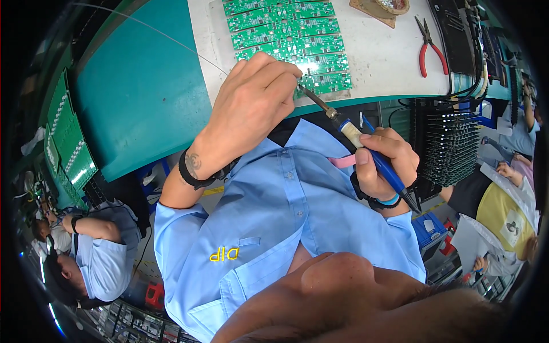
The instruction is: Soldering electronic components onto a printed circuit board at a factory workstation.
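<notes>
My right hand (pixel 390 161) grips the blue handle of a soldering iron (pixel 349 131). The iron's metal tip points up and left to the near edge of a green circuit board panel (pixel 289 41), which carries rows of small parts. Across the panel's near left corner lies my left hand (pixel 251 97), fingers pinched close to the tip. A thin solder wire (pixel 163 35) runs from the upper left into the back of this hand. The wire's end and the exact spot under my fingertips are hidden.
Red-handled pliers (pixel 424 51) lie right of the panel, near a round item on a wooden base (pixel 374 12). A teal mat (pixel 143 97) covers the left of the table. Black cables and a rack of boards (pixel 452 148) stand right. People sit at both sides.
</notes>
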`<action>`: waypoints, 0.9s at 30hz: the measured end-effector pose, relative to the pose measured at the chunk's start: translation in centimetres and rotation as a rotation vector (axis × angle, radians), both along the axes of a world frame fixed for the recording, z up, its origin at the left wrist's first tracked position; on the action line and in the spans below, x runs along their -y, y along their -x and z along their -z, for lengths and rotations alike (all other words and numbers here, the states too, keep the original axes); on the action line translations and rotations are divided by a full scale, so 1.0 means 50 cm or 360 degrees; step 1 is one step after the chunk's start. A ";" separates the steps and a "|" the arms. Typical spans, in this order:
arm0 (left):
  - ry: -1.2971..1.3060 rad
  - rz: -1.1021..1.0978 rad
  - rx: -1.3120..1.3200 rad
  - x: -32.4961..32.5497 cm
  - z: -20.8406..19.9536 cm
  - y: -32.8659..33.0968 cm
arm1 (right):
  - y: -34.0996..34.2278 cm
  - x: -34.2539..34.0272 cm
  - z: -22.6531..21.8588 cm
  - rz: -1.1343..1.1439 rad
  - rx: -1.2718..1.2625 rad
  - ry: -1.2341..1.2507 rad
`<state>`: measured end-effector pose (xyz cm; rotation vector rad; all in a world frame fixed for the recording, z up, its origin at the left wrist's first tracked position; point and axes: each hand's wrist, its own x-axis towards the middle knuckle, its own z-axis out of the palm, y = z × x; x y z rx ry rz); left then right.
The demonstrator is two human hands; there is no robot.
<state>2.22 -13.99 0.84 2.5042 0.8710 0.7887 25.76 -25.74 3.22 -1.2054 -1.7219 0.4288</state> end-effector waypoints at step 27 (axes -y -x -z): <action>0.0028 -0.0085 0.0116 -0.020 -0.008 -0.001 | -0.013 -0.020 -0.001 0.0065 -0.0129 0.0067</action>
